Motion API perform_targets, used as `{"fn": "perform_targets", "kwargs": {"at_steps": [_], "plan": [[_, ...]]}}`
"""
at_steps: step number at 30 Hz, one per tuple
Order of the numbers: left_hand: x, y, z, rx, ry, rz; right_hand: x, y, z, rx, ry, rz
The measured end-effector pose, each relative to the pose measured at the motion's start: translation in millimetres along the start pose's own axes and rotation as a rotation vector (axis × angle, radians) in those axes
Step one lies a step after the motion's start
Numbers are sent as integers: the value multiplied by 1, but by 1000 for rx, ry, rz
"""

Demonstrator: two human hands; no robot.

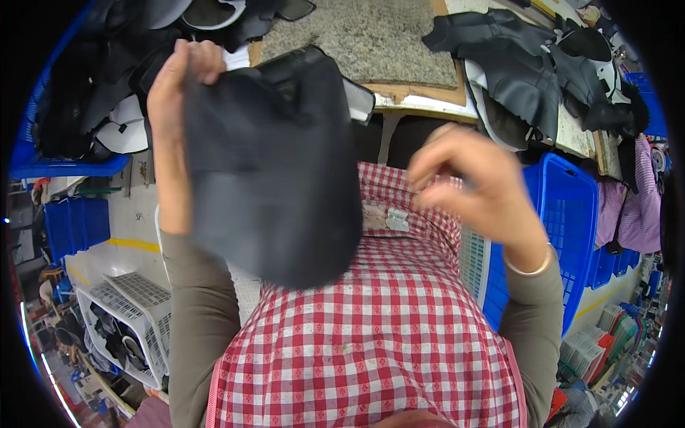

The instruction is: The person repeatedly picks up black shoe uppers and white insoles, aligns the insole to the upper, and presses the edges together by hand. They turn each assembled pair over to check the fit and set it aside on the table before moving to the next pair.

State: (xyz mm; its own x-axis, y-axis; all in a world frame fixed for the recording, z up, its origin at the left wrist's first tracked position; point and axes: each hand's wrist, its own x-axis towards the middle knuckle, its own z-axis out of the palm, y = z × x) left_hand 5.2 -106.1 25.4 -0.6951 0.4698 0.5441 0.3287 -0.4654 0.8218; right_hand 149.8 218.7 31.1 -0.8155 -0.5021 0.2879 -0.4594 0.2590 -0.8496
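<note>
My left hand (175, 93) is raised and pinches the top edge of a dark grey piece of fabric-like material (275, 178), which hangs down in front of my red-and-white checked apron (378, 342). My right hand (474, 182) hovers to the right of that piece, fingers curled loosely together with nothing visible in them; it does not touch the piece. Behind the piece, more black material (314, 71) lies at the edge of the worktable.
The worktable carries a grey speckled mat (371, 36) and piles of black cut pieces at the left (107, 78) and right (528, 71). A blue crate (564, 207) stands at my right. White baskets (128, 321) with dark items sit on the floor at left.
</note>
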Motion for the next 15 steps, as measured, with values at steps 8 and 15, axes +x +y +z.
{"fn": "perform_targets", "kwargs": {"at_steps": [8, 15], "plan": [[-54, -158, 5, 806, -226, -668, 18, 98, 14, 490, 35, 132], [-67, -89, 14, 117, 172, -478, -12, 98, -11, 561, -17, 195]]}}
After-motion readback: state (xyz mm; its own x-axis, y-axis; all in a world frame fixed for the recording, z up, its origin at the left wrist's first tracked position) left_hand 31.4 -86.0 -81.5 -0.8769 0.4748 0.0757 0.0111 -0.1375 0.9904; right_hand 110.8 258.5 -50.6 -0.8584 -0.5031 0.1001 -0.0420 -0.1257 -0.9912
